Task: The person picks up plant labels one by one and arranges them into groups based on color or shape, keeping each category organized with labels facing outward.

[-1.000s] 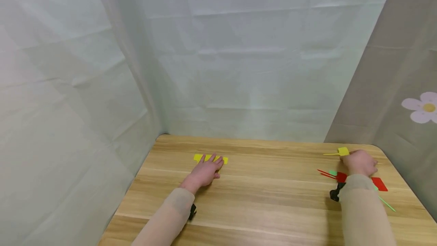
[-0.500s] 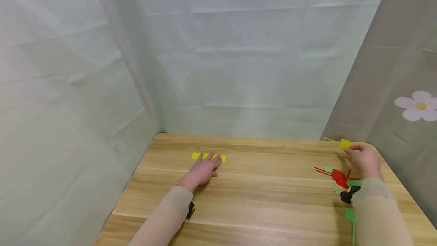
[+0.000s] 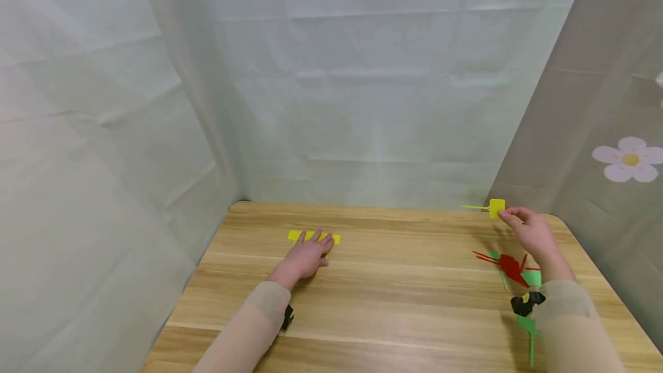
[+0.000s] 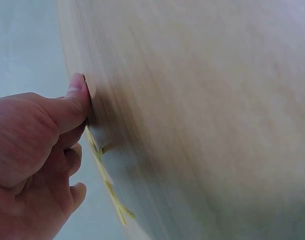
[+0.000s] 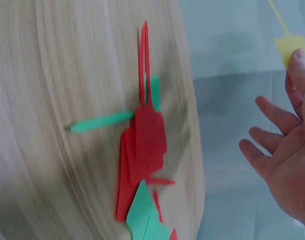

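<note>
My right hand (image 3: 533,240) pinches a square yellow tag with a thin tail (image 3: 496,208) between thumb and fingertips, lifted above the table's far right corner. Its tail points left; in the right wrist view the other fingers spread away from the tag (image 5: 292,47). My left hand (image 3: 303,258) rests on a row of yellow tags (image 3: 296,235) toward the table's back left, fingers extended and partly covering them. Seen from the left wrist, those tags (image 4: 105,175) lie flat with their thin tails near the table edge.
Beneath the right forearm, red tags (image 3: 510,267) lie in an overlapping pile with green tags (image 3: 533,278). Another green tag (image 3: 527,324) lies nearer the front. The wooden table (image 3: 404,309) is bounded by a pale cloth backdrop (image 3: 362,102) behind and at both sides.
My right hand has lifted the yellow tag off the table and moved it up and slightly left, uncovering more of the red and green tags. The left hand stays on its yellow tags.
</note>
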Demonstrator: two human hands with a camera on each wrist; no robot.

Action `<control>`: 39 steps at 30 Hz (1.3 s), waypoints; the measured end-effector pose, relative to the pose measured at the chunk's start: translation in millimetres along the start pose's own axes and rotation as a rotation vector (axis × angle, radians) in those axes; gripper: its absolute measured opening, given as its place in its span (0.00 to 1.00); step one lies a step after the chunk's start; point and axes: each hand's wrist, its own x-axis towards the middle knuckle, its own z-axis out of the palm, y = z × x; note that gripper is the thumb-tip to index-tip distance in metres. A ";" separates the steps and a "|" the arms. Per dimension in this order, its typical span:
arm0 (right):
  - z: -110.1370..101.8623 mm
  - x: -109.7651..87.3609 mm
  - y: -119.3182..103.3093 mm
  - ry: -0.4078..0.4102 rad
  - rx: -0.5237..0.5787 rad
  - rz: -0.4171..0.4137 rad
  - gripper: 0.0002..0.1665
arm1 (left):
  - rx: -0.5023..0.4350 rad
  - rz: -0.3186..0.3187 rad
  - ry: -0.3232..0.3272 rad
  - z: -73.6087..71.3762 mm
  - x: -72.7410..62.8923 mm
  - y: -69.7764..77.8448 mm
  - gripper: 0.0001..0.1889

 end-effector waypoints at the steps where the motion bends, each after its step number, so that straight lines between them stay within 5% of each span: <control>1: 2.3 -0.2 -3.6 0.001 0.007 -0.011 0.38 | 0.000 0.000 0.001 0.0 0.0 0.3 0.34; 20: 75.1 8.9 -59.1 -0.169 0.148 -0.195 0.27 | 0.027 -0.001 -0.004 -2.7 5.2 6.0 0.33; 39: 175.3 25.8 -128.6 -0.377 0.032 -0.318 0.16 | 0.055 -0.007 0.000 -1.3 9.2 7.8 0.33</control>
